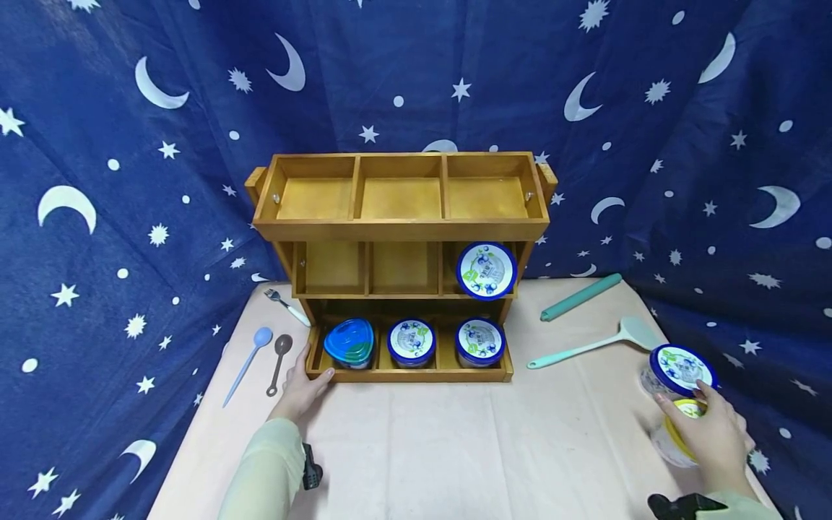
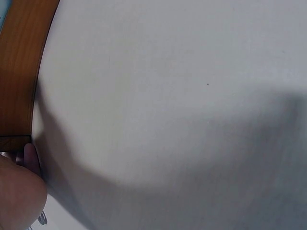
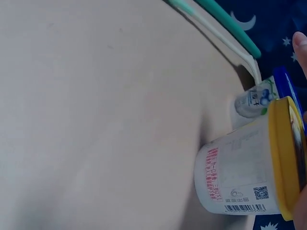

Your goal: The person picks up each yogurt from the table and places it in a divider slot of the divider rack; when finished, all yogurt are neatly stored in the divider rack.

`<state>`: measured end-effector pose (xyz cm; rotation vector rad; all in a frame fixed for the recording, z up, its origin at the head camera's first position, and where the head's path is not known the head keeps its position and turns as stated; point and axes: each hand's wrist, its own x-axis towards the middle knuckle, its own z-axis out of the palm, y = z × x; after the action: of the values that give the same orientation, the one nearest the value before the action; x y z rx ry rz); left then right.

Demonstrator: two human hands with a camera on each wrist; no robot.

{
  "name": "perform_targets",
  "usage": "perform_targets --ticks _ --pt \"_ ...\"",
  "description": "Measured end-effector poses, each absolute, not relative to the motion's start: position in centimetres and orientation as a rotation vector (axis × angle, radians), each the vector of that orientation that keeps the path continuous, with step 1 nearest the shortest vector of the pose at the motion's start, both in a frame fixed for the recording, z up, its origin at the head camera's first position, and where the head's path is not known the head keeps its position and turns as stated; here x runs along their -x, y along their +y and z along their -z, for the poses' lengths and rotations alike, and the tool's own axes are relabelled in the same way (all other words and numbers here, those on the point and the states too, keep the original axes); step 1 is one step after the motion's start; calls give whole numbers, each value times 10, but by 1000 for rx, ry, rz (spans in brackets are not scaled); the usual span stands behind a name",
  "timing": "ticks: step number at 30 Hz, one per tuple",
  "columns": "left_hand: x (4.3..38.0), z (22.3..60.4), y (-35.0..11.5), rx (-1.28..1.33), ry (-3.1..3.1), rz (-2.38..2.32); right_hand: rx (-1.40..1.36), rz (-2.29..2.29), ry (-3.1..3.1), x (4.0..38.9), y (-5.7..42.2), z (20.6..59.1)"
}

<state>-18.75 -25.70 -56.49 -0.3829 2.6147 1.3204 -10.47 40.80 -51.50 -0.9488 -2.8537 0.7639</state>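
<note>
"Condition of the right hand [image 1: 715, 437]?"

"Thumb and forefinger stand parted over two lids, well to the right of the wooden rack [image 1: 401, 231]. Remaining fingers are largely hidden; whether the hand grips either tub, I cannot tell."

"Which tubs?"

"Yellow-lidded tub [image 3: 240, 172], under the palm, and blue-lidded tub [image 1: 682, 365], just beyond it. Both are right of the rack, the yellow one nearer the person than the rack's front edge."

"Left hand [image 1: 304, 390]?"

"Pinches the rack's front left corner between thumb and fingers. Judged sound: it should steady the frame."

"Handling advice?"

"Take one tub at a time, thumb and fingers on opposite walls below the rim; pulling by the lid alone could loosen it. The lids lie close, so the neighbour could be dragged along. Any lift should go straight up first: the spatula [image 1: 633, 332] lies between rack and tubs, its head just beside the blue lid."

"Findings at the rack?"

"Bottom tray [image 1: 416, 376]: blue triangular box [image 1: 351, 341] in the left compartment, round containers [image 1: 412, 341] in the centre and right. Middle tray [image 1: 403, 296]: one blue-rimmed container [image 1: 487, 269], right compartment. Careless contact could jolt them."
</note>
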Motion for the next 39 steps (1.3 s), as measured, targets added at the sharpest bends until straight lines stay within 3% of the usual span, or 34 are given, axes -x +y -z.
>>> perform_targets --ticks 39 --pt "188 568 -256 391 2608 -1317 433 -730 -2892 128 355 512"
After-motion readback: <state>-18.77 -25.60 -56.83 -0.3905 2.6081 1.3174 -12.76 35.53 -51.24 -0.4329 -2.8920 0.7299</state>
